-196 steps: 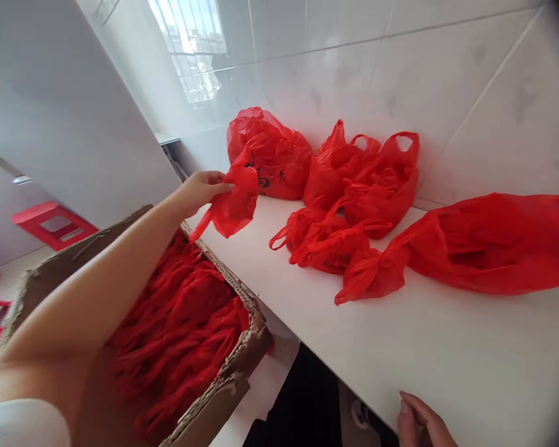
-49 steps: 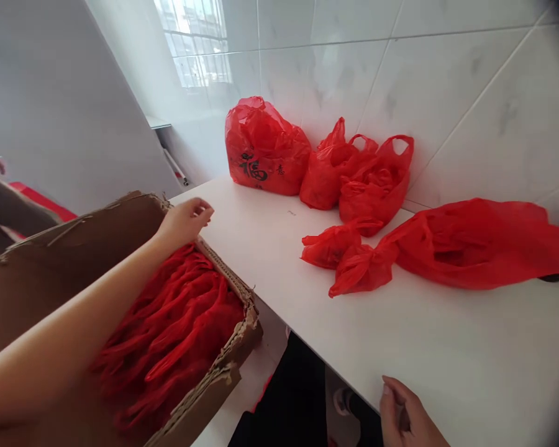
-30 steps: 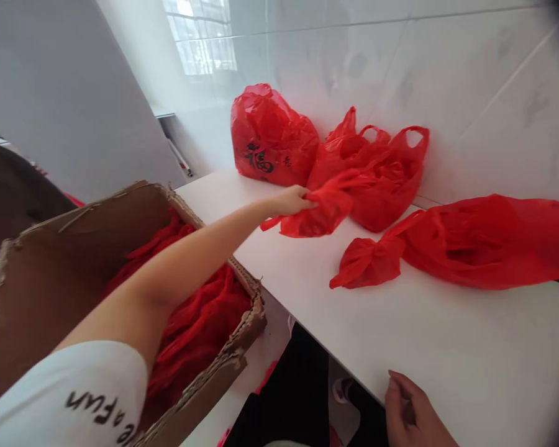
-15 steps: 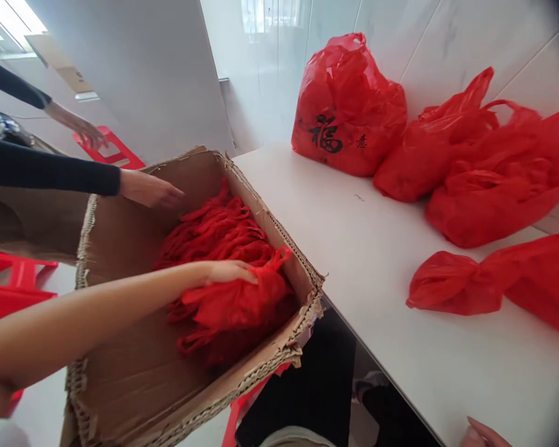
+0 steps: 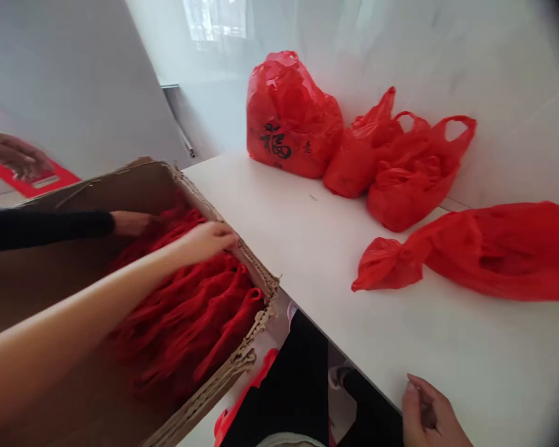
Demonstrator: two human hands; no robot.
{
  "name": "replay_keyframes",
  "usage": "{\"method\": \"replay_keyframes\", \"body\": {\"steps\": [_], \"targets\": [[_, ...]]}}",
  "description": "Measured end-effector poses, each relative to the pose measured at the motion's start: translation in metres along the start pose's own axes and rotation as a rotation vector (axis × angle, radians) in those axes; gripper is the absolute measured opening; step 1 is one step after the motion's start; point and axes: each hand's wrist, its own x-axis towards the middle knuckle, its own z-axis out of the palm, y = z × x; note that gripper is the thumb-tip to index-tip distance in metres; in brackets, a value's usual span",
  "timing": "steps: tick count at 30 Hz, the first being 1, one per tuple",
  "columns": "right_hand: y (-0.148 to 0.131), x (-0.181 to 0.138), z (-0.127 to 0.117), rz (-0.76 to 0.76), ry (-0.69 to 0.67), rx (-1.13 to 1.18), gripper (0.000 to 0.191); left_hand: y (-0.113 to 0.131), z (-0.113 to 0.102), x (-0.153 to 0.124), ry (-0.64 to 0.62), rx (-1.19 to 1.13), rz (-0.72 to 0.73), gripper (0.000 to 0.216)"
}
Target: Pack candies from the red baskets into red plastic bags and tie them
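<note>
My left hand (image 5: pixel 209 239) hovers over the right rim of a cardboard box (image 5: pixel 259 292), fingers loosely bent with nothing in them. The box is filled with red plastic bags (image 5: pixel 190 310) lying in rows. My right hand (image 5: pixel 431 416) rests at the near edge of the white table (image 5: pixel 335 298), fingers curled in. On the table a knotted long red bag (image 5: pixel 484 248) lies at the right. A full red bag with black characters (image 5: pixel 291 118) and two smaller red bags (image 5: pixel 358 155) (image 5: pixel 414 171) lean against the tiled wall.
Another person's hand in a black sleeve (image 5: pixel 130 222) reaches into the box from the left. A second hand (image 5: pixel 9 155) shows at the far left above a red stool (image 5: pixel 32 180). Dark trousers (image 5: pixel 298 379) fill the gap between box and table.
My left hand dropped the small red bag into the box and lifted to the box's rim. The view swung back right. The other person's hand stays in the box.
</note>
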Motion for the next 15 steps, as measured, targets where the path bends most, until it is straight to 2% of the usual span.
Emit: {"method": "replay_keyframes", "body": {"steps": [2, 3, 4, 5, 8, 12, 13, 15], "targets": [[-0.001, 0.0, 0.001, -0.061, 0.069, -0.011, 0.035, 0.042, -0.015, 0.007, 0.234, 0.15, 0.161, 0.031], [-0.002, 0.0, 0.002, -0.104, 0.115, -0.006, 0.035, 0.064, -0.015, 0.012, 0.298, 0.199, 0.238, 0.032], [-0.003, 0.0, 0.003, -0.149, 0.162, -0.002, 0.034, 0.085, -0.008, 0.017, 0.32, 0.229, 0.312, 0.033], [-0.003, 0.0, 0.004, -0.195, 0.195, 0.003, 0.034, 0.105, 0.004, 0.024, 0.288, 0.24, 0.375, 0.036], [-0.004, -0.001, 0.005, -0.315, 0.23, 0.034, 0.028, 0.158, 0.064, 0.05, 0.062, 0.312, 0.477, 0.05], [-0.009, 0.0, 0.002, -0.401, 0.246, 0.138, 0.02, 0.206, 0.161, 0.088, -0.077, 0.497, 0.466, 0.079], [-0.01, 0.001, 0.001, -0.414, 0.247, 0.165, 0.018, 0.215, 0.18, 0.096, -0.109, 0.51, 0.469, 0.079], [-0.012, 0.001, 0.0, -0.43, 0.246, 0.212, 0.015, 0.226, 0.203, 0.108, -0.17, 0.519, 0.483, 0.063]]}}
